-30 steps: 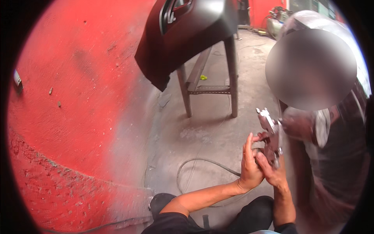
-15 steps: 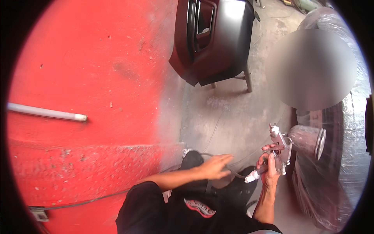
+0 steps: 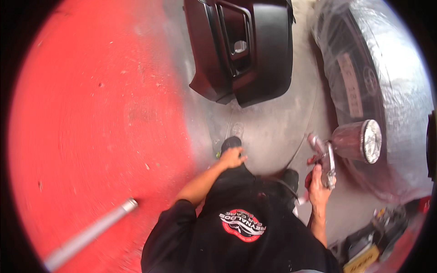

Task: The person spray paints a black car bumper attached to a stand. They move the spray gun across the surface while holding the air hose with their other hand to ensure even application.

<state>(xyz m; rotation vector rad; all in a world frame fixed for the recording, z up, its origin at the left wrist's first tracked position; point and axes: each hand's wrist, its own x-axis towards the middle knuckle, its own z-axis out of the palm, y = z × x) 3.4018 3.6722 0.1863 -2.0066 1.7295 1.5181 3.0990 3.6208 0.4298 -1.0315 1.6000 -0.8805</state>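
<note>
My right hand is wrapped round the handle of a spray gun, a metal one smeared with paint. A large paint cup with a round, pale end sticks out from the gun to the right. Below the grip an air hose runs off toward my legs. My left hand holds nothing; its fingers are loosely apart above my dark shoe. Ahead of both hands stands a dark car bumper with a slatted opening, not touched by either hand.
A red wall fills the left side, with a white tube on it. To the right is a car wrapped in clear plastic. Dark parts and a yellow plate lie at the lower right. Grey floor stretches between.
The view has swung, bringing the bumper nearer and showing more of the wrapped car. My left hand has moved forward and away from the hose. My right hand still grips the spray gun.
</note>
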